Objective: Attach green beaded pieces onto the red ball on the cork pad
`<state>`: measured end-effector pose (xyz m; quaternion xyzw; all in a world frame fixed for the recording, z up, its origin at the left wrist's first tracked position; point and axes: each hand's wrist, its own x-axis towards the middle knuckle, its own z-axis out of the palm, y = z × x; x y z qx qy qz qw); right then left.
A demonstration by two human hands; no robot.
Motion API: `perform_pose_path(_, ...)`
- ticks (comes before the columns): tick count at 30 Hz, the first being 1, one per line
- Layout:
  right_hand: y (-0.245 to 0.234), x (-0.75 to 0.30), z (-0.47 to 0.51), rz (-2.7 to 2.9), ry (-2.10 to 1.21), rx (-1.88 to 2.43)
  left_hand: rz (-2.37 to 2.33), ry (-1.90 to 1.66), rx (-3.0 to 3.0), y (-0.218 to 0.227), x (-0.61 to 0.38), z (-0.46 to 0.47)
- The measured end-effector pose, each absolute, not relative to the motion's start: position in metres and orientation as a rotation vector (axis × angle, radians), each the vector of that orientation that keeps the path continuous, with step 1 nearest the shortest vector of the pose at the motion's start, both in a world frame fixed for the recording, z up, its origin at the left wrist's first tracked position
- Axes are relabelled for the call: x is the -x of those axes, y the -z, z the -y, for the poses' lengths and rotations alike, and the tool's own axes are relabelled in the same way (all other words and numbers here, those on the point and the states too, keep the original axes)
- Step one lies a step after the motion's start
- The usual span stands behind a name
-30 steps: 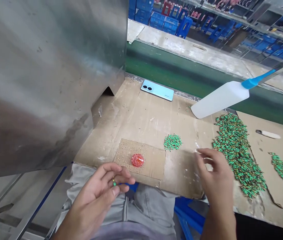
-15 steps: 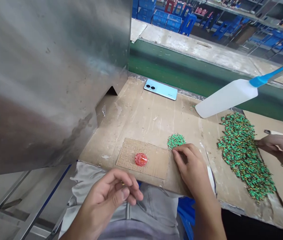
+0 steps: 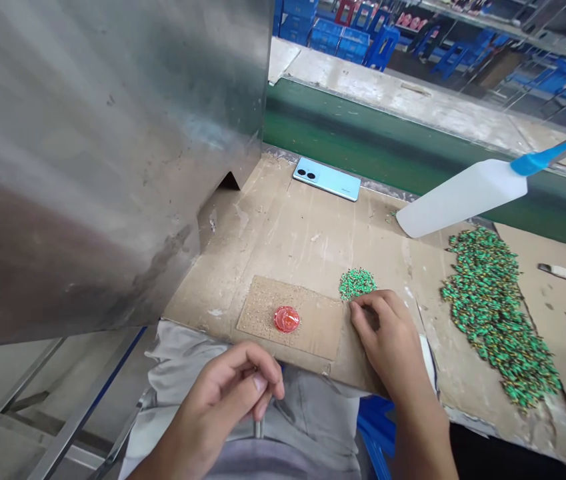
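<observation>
The small green pile [image 3: 357,283] sits, presumably for easy picking, at the bunched fingertips of the right hand [image 3: 387,333], near the cardboard pad [image 3: 320,328] bearing the shiny red disc [image 3: 287,319], while the left hand [image 3: 235,393] curls loosely, whether either grips anything being impossible to tell

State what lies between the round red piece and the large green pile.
In the head view: the right end of the cardboard mat, then the right hand beside the small green pile.

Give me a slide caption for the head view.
Right hand at a small green pile, left hand half-curled near a glossy red disc on cardboard.
</observation>
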<state>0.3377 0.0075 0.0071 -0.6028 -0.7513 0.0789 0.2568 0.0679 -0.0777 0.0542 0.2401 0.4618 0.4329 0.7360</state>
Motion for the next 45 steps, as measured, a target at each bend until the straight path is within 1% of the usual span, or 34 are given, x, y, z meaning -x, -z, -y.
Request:
perform_pose_path(4, -0.001, -0.343, -0.009, 2.046, -0.207, 1.600, -1.019, -0.937, -0.654, -0.049, -0.069, 0.079)
perform_pose_path(10, 0.002, -0.347, 0.000, 2.025, -0.195, 1.545, -1.041, -0.793, -0.839, -0.038, -0.069, 0.083)
perform_pose_path(15, -0.001, -0.346, 0.002, 2.065, -0.195, 1.515, -1.052, -0.771, -0.943, -0.038, -0.074, 0.080)
perform_pose_path(26, -0.003, -0.346, 0.002, 2.083, -0.172, 1.482, -1.076, -0.632, -0.950, -0.043, -0.073, 0.079)
perform_pose_path(45, -0.001, -0.331, -0.006, 2.048, -0.076, 1.500, -1.078, -0.656, -0.963, -0.035, -0.074, 0.081)
